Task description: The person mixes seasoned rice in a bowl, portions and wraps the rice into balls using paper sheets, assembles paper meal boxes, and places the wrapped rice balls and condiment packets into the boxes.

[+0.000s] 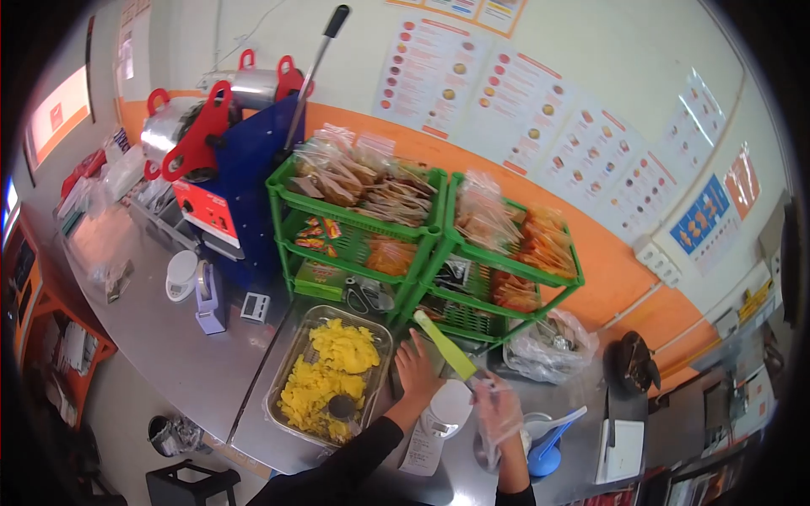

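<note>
Gripped green tool [447, 347] in plastic-covered right hand [499, 411], near white scale [449, 406]. Held bare left hand [415, 371] open, fingers spread, between tray [277, 413] and scale. Found yellow food [325, 384] in tray, with dark scoop [342, 406] in it. Noted printed slip [422, 453] at scale's near side. Could not read slip, wall posters [432, 72] or red label [205, 211] on blue machine [257, 173]: print too small.

On grey metal counter [181, 337]: metal tray [291, 346], green racks [359, 216], two white scales [451, 401], lilac tape dispenser [209, 310], small digital display [255, 307], printed slip [419, 455].
</note>
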Motion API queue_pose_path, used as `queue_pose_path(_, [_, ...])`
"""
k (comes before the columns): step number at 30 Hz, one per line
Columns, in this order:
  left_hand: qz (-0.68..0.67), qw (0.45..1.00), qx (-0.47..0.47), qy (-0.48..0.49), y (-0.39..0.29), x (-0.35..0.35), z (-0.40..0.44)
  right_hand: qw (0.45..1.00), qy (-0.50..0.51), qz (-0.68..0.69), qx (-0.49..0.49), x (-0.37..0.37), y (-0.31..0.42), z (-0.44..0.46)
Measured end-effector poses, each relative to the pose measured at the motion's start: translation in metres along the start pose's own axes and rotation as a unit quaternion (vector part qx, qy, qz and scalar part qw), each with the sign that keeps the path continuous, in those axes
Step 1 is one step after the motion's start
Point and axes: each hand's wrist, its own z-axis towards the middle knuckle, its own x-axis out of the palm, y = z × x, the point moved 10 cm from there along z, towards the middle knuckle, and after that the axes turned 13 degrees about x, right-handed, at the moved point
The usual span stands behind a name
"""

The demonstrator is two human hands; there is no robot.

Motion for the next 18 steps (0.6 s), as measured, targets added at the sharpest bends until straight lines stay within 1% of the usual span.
queue_pose_path(1, [0.03,0.999,0.002,-0.023,-0.002,0.0,-0.001,0.995,-0.001,0.093,0.027,-0.008,-0.02,-0.007])
queue_pose_path(2, [0.02,1.0,-0.002,-0.007,-0.003,0.001,-0.002,0.981,-0.004,0.186,0.054,-0.013,-0.041,-0.016])
queue_pose_path(3, [0.01,1.0,-0.006,0.011,-0.004,-0.001,-0.001,0.95,-0.011,0.299,0.093,-0.013,-0.068,-0.023])
queue_pose_path(4, [0.0,1.0,-0.01,0.029,-0.005,-0.003,0.001,0.945,-0.016,0.308,0.106,-0.014,-0.084,-0.03])
queue_pose_path(6, [0.009,1.0,-0.014,0.027,-0.007,-0.007,0.001,0.936,-0.024,0.326,0.132,-0.016,-0.108,-0.044])
queue_pose_path(9, [-0.002,1.0,-0.009,0.018,-0.007,-0.007,0.001,0.875,-0.086,0.45,0.157,-0.006,-0.145,-0.055])
queue_pose_path(12, [0.007,1.0,0.001,0.019,-0.012,-0.009,0.001,0.876,0.033,0.419,0.235,-0.001,-0.156,-0.062])
queue_pose_path(15, [0.011,1.0,0.002,0.027,-0.01,-0.008,0.004,0.775,0.186,0.57,0.2,0.026,-0.163,-0.063])
queue_pose_path(16, [0.011,0.999,0.002,0.031,-0.01,-0.007,0.006,0.742,0.158,0.608,0.235,0.031,-0.177,-0.067])
queue_pose_path(18, [0.012,0.999,0.003,0.036,-0.01,-0.005,0.006,0.665,0.099,0.675,0.305,0.031,-0.15,-0.076])
